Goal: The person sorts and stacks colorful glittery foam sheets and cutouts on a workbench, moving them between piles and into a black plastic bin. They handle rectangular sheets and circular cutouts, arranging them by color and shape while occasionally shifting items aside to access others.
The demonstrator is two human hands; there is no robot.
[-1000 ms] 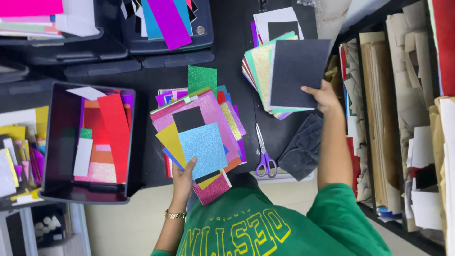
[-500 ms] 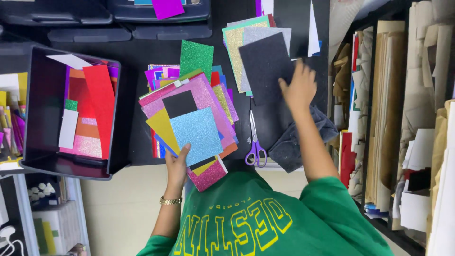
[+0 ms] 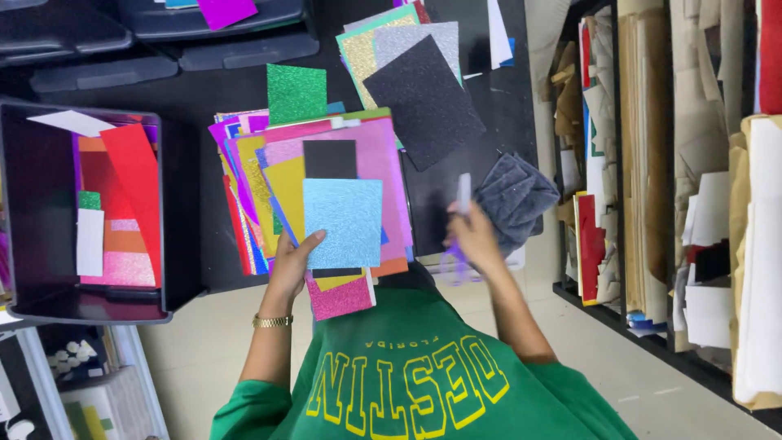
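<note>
Shelving (image 3: 652,163) fills the right side of the room, stuffed with upright sheets of card and paper in brown, white and red. Black table (image 3: 204,90) takes up the middle and left; dark plastic bins (image 3: 212,33) sit along its far edge, one with a magenta sheet on it.

Black box (image 3: 32,204) stands at the table's left end, holding red, orange, white and pink glitter sheets, some leaning upright.

Person in a green shirt (image 3: 407,375) with yellow lettering stands at the near edge of the table.

Second pile of glitter sheets (image 3: 407,57) lies further back, right of centre, with a dark sheet (image 3: 423,102) tilted on top.

Stack of coloured sheets (image 3: 318,195) sits mid-table, overhanging the near edge: pink, yellow, purple, red, with a black square and a light blue glitter sheet (image 3: 342,222) on top. Green glitter sheet (image 3: 296,92) pokes out behind it.

Grey cloth (image 3: 515,195) lies crumpled at the table's right edge.

Left hand (image 3: 292,265), gold bracelet on the wrist, grips the stack's near edge, thumb on top by the blue sheet, fingers under and hidden.

Right hand (image 3: 472,236) is blurred, just beside the cloth, closed around purple-handled scissors (image 3: 461,204) with the blades pointing up. Exact finger grip: cannot tell.
</note>
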